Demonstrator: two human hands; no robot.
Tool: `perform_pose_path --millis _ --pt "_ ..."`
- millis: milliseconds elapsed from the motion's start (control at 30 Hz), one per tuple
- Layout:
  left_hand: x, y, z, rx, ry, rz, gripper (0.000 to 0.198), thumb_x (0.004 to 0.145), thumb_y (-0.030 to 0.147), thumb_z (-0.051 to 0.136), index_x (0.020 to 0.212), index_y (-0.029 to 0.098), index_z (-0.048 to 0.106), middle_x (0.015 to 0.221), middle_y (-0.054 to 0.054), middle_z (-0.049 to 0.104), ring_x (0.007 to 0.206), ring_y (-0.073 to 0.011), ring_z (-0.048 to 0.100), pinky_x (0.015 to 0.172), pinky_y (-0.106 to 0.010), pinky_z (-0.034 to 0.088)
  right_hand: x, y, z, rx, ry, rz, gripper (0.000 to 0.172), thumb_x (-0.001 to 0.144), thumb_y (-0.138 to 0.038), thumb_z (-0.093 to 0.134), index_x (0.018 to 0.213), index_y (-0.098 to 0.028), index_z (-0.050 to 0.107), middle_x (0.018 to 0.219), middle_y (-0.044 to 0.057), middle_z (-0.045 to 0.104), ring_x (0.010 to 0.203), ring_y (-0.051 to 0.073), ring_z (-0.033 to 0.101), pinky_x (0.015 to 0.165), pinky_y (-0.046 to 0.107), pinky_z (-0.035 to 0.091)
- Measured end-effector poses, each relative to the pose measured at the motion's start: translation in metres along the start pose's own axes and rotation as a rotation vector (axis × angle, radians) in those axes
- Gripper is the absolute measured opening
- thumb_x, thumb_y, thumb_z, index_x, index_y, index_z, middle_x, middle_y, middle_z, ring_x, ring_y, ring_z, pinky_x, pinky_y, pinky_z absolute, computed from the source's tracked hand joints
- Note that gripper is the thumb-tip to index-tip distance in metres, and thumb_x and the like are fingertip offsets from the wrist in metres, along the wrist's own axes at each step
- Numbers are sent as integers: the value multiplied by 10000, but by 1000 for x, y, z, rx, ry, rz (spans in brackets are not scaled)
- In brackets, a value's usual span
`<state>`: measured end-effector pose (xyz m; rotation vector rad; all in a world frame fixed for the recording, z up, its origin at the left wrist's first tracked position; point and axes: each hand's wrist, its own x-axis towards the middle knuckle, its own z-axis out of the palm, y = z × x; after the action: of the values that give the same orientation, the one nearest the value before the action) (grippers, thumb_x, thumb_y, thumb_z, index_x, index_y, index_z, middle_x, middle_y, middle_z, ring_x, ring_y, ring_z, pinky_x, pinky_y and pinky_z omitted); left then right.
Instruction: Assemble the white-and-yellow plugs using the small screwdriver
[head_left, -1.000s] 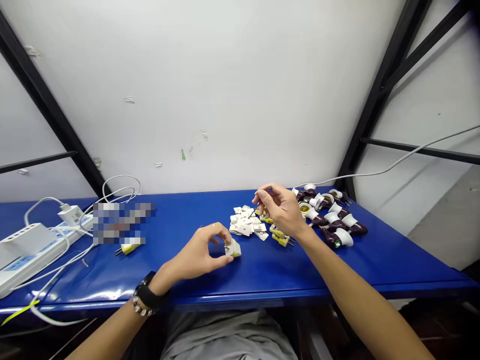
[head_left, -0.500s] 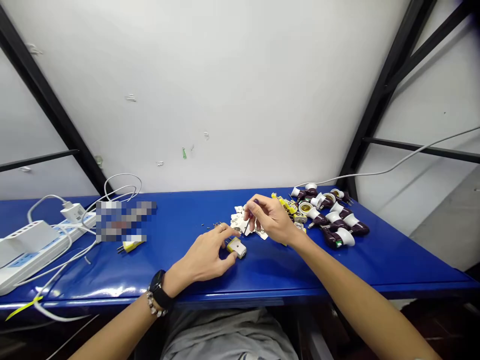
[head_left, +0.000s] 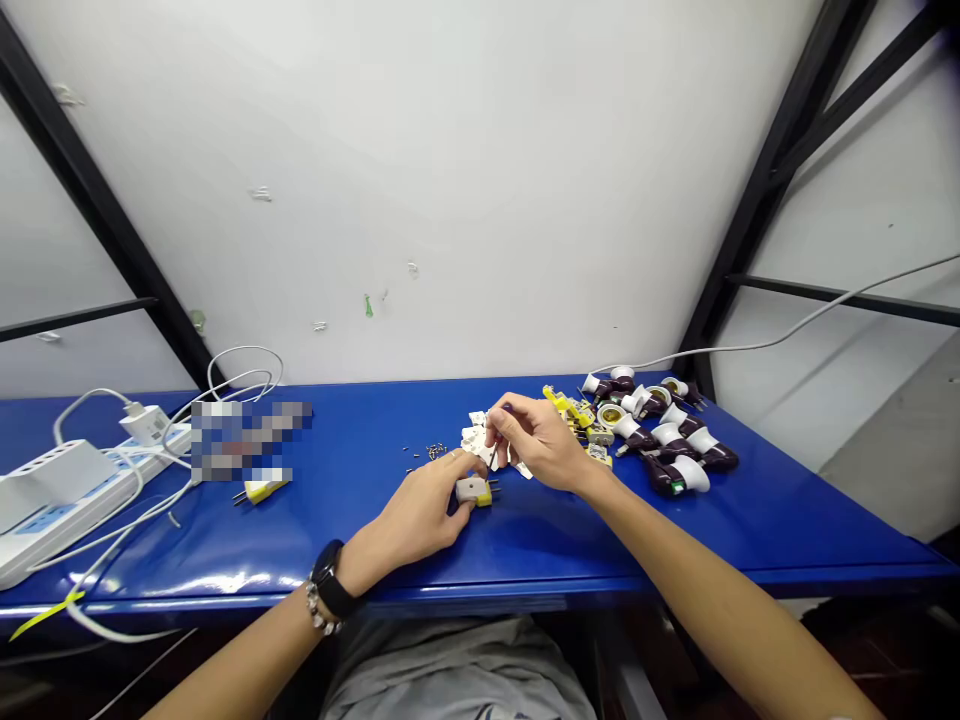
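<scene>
A white and yellow electrical plug point(head_left: 472, 491) lies on the blue table with its prongs pointing right. My left hand point(head_left: 424, 508) is closed around it, fingers on the far side and thumb on the near side. Pinched in my right hand point(head_left: 541, 440) is a slim screwdriver point(head_left: 493, 457), its dark handle mostly hidden by the fingers. The shaft slants down just above the plug; I cannot tell whether its tip touches. Behind the hands are white plug covers point(head_left: 475, 436) and, to the left of these, a scatter of small screws point(head_left: 436, 452).
Yellow plug parts point(head_left: 577, 410) sit beyond my right hand, beside several maroon and white lamp holders point(head_left: 670, 440). On the left are a white power strip point(head_left: 45, 540) with cables and another yellow plug point(head_left: 262, 491). A white wall point(head_left: 465, 200) stands behind the blue table point(head_left: 352, 420).
The plug has been turned in my left hand, so its prongs now point right instead of up and left. The left hand has shifted slightly right, uncovering more screws.
</scene>
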<state>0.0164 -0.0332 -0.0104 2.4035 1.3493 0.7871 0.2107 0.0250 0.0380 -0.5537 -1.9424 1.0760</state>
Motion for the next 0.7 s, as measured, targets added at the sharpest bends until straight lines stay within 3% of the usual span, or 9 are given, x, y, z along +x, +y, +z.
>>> perform_pose_path --millis 133,300,600,700 --pt "-2 -7 3 -132 29 -4 422 772 86 573 1162 249 578 1165 -48 689 1068 -227 652 914 -334 531 0 4 6 -50 -23 -12 344 1000 -458 492 817 -177 568 714 4 641 528 111 626 519 229 494" --pt "0 -6 4 -202 30 -10 328 770 98 588 1075 218 597 1084 -60 710 1007 -229 670 900 -346 543 -1 9 12 -172 -54 -46 302 1012 -411 472 839 -188 579 699 23 676 615 148 666 584 252 511" --pt "1 -5 6 -207 49 -4 290 775 112 611 1054 188 636 1055 -72 723 968 -230 666 898 -353 532 -3 13 14 -225 -67 -65 279 1021 -375 449 834 -200 557 683 10 666 603 137 642 589 243 497" --pt "3 -2 4 -236 67 -8 185 837 170 599 1009 182 669 1016 -62 736 948 -223 669 904 -341 522 -1 11 15 -231 -69 -56 289 1023 -354 440 822 -191 570 659 5 651 577 131 622 573 241 482"
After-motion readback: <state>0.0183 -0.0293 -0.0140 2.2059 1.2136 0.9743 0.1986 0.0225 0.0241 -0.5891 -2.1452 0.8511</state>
